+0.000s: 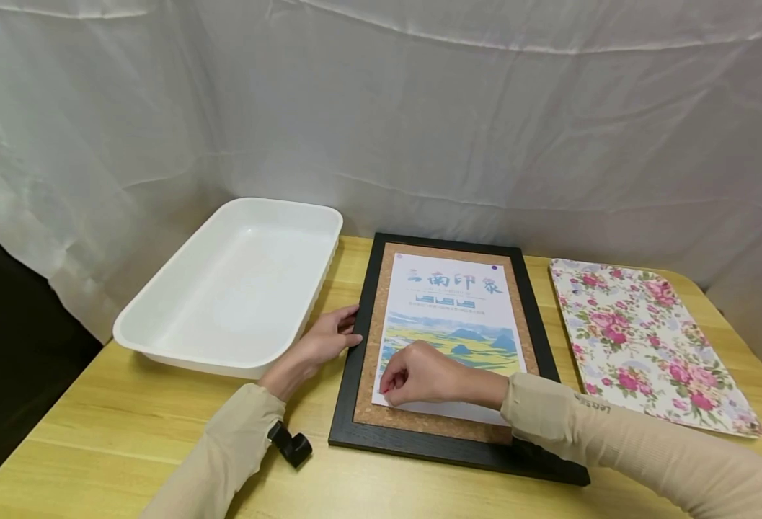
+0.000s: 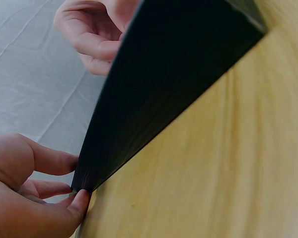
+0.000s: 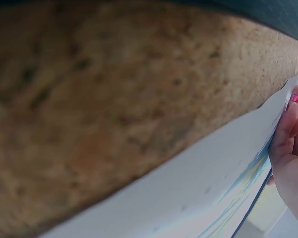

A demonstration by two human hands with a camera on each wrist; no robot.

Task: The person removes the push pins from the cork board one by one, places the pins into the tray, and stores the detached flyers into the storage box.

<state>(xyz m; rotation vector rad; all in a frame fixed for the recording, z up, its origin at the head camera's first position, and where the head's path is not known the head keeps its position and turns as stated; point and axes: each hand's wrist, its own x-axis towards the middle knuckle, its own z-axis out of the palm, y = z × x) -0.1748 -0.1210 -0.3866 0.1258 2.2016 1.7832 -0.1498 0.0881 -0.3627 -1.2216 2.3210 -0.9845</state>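
A black-framed cork board (image 1: 432, 425) lies on the table with a landscape poster (image 1: 448, 310) on it. A pale pink push pin (image 1: 399, 256) sits at the poster's top left corner and a purple push pin (image 1: 494, 267) at its top right. My right hand (image 1: 422, 373) pinches a pink push pin (image 3: 295, 97) against the poster's lower left corner. At the board's left side, my left hand (image 1: 329, 335) holds the frame edge, its thumb and fingertips touching the black wood. The poster's lower right corner is partly behind my right forearm.
To the left stands a white rectangular tray (image 1: 290, 213). A floral-covered flat board (image 1: 653, 346) lies to the right of the cork board. Grey-white cloth (image 1: 381, 115) hangs behind the wooden table (image 1: 95, 440). A black strap device (image 1: 290, 445) is at my left sleeve.
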